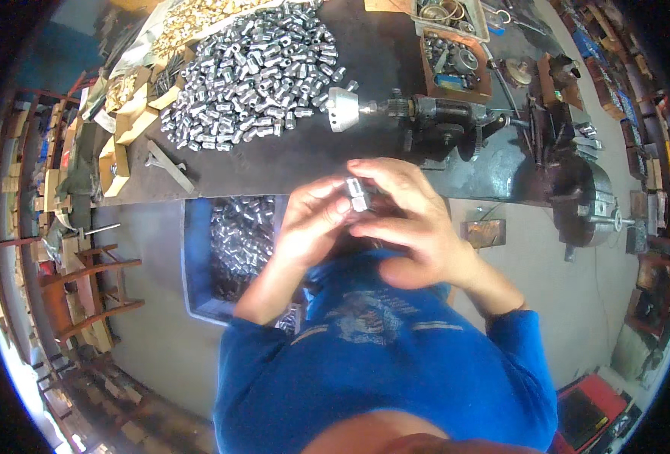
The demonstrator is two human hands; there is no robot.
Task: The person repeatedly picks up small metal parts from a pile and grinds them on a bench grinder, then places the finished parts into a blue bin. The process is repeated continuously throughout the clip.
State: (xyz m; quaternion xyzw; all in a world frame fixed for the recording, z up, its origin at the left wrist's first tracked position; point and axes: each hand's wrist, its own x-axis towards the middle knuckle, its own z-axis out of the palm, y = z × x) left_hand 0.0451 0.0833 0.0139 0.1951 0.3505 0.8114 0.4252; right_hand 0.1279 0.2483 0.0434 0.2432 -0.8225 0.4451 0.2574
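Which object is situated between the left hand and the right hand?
In the head view, a shiny metal fitting lies between the left hand and the right hand.

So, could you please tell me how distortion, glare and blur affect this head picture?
In the head view, the cluttered brown shelving on the left bows around the fisheye rim, with black corners; bright glints speckle the heap of silver metal fittings; a pale sheen marks the dark flat benchtop toward the right; the small silver hexagonal fitting looks slightly soft.

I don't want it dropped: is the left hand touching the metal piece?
Touching: the head view shows the left hand meeting the metal piece at its left edge, no gap.
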